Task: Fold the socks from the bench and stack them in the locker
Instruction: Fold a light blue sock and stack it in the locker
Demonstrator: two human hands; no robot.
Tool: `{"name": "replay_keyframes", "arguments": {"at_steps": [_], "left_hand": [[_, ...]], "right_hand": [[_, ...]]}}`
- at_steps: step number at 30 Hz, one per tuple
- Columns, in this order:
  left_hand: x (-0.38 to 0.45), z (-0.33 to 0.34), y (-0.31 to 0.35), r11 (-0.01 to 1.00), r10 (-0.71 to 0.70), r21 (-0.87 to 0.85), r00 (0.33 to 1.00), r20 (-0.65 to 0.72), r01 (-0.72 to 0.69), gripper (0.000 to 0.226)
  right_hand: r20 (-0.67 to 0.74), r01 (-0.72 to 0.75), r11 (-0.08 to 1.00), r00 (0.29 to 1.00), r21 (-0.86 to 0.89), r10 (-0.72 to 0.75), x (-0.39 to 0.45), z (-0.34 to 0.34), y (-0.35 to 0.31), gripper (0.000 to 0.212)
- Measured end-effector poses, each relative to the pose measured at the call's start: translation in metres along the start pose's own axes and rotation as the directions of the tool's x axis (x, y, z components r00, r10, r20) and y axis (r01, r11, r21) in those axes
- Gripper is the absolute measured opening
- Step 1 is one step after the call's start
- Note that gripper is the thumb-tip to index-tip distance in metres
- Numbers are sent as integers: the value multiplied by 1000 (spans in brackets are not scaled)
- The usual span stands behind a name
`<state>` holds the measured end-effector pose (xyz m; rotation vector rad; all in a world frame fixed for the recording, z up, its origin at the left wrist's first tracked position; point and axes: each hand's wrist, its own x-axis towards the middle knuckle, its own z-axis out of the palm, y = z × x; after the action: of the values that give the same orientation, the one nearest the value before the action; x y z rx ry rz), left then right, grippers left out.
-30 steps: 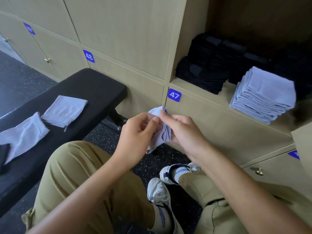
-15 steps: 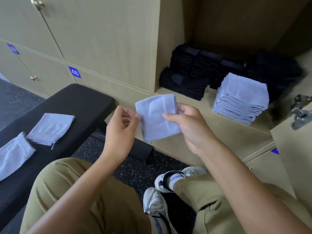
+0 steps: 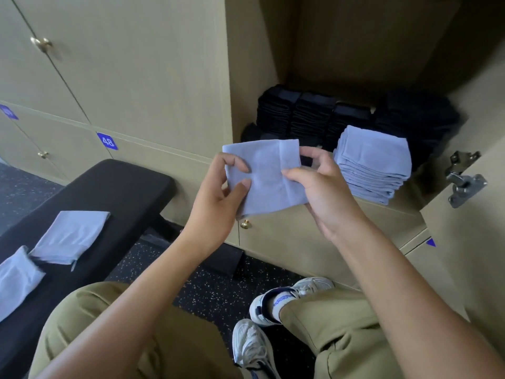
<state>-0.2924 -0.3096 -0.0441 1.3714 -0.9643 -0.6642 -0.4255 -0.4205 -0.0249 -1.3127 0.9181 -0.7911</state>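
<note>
A folded light blue sock (image 3: 266, 176) is held up flat in front of the open locker (image 3: 363, 77). My left hand (image 3: 218, 203) pinches its left edge between thumb and fingers. My right hand (image 3: 319, 187) pinches its right edge, thumb on the front. Inside the locker, a stack of folded light blue socks (image 3: 373, 162) stands at the front right, just right of my right hand. Rows of folded black socks (image 3: 308, 116) fill the space behind it. Two more light blue socks (image 3: 69, 236) (image 3: 13, 280) lie on the black bench (image 3: 114, 187) at lower left.
The open locker door (image 3: 470, 242) with its metal hinge (image 3: 464, 184) stands at the right. Closed locker doors with brass knobs (image 3: 41, 45) cover the wall on the left. My knees and white shoes (image 3: 254, 348) are below, over a dark speckled floor.
The sock went from bunched between both hands to spread flat and folded. Both hands have risen with it toward the locker, and the view has tilted up and to the right.
</note>
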Motion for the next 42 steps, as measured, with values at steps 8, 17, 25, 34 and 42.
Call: {"name": "replay_keyframes", "arguments": {"at_steps": [8, 17, 25, 34, 42], "left_hand": [[56, 40, 17, 988, 89, 122, 994, 55, -96, 20], [111, 83, 36, 942, 75, 302, 967, 244, -149, 45], [155, 124, 48, 938, 30, 313, 933, 359, -150, 42], [177, 149, 34, 933, -48, 341, 899, 435, -115, 46], [190, 160, 17, 881, -95, 454, 889, 447, -134, 48]], "right_hand": [[-163, 227, 963, 954, -148, -250, 8, -41, -19, 33], [-254, 279, 890, 888, -361, -382, 29, -101, -25, 38], [-420, 247, 878, 804, -409, -422, 49, -138, -22, 28], [-424, 155, 829, 800, -537, -424, 66, -151, -15, 31], [-415, 47, 795, 833, -605, -366, 73, -156, -7, 32]]}}
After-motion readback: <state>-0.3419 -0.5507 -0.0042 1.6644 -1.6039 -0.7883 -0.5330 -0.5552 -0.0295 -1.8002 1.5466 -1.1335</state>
